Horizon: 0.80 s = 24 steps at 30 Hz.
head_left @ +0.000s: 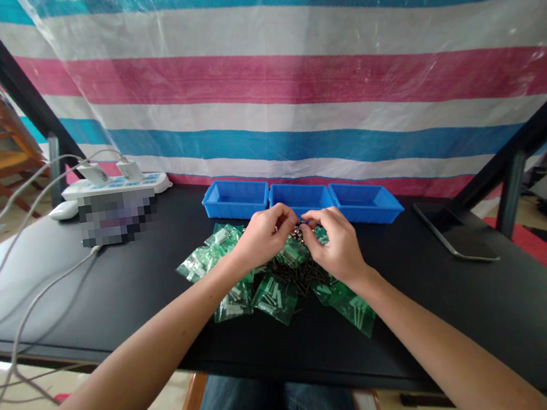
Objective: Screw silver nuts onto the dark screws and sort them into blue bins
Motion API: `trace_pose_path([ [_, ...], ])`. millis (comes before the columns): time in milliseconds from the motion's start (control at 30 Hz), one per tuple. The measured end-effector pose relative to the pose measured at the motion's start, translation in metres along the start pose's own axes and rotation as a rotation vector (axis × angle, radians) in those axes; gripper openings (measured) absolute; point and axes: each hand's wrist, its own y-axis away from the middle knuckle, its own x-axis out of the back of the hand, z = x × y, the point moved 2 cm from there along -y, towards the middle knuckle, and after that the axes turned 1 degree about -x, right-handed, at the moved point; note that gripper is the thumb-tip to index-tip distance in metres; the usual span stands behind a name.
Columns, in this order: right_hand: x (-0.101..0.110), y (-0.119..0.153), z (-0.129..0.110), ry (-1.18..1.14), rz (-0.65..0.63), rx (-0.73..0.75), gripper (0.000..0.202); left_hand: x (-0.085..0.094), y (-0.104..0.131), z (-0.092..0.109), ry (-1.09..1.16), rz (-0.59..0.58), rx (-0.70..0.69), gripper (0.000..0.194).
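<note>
My left hand (268, 234) and my right hand (333, 241) meet over a pile in the middle of the black table. The fingers of both are pinched; whatever sits between the fingertips is too small to make out. Under and around them lie several green plastic bags (276, 299) with small white pieces inside. A heap of dark screws (303, 276) spreads among the bags, partly hidden by my right hand. Just behind my hands stand three blue trays in a row: the left tray (238, 211), the middle tray (299, 187) and the right tray (376, 220).
At the back left a white power strip (117, 185) holds two plugged chargers, with cables running off the table's left side. A blurred-out object (116, 215) lies before it. On the right rests a phone (453, 232). A striped plastic sheet (287, 82) hangs behind the table.
</note>
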Motion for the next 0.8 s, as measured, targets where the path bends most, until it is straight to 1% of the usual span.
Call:
trace_pose_path([
  [167, 0.0009, -0.0007, 0.0004, -0.002, -0.002, 0.011, 0.009, -0.0009, -0.0007, -0.0040, 0.118, -0.017, 0.027, 0.016],
  [300, 0.0022, -0.0012, -0.0005, -0.042, 0.002, 0.011, 0.009, -0.0030, -0.0014, -0.0040, 0.345, -0.071, 0.120, 0.021],
  [367, 0.0030, -0.0017, -0.0015, -0.076, -0.011, 0.000, 0.012, -0.0030, -0.0019, -0.0024, 0.445, -0.095, 0.166, 0.023],
  [500, 0.0049, -0.0031, -0.0048, -0.183, -0.072, -0.020, 0.017, -0.0001, -0.0034, -0.0014, 0.516, -0.143, 0.206, 0.026],
  [633, 0.0056, -0.0034, -0.0064, -0.288, -0.079, -0.086, 0.017, 0.0012, -0.0042, -0.0050, 0.577, -0.178, 0.236, 0.030],
  [700, 0.0047, -0.0031, -0.0066, -0.320, -0.069, -0.123, 0.016, 0.0004, -0.0042, -0.0065, 0.595, -0.168, 0.248, 0.030],
  [800, 0.0030, -0.0025, -0.0061, -0.308, -0.018, -0.166, 0.013, -0.0006, -0.0043, -0.0071, 0.584, -0.097, 0.240, 0.028],
])
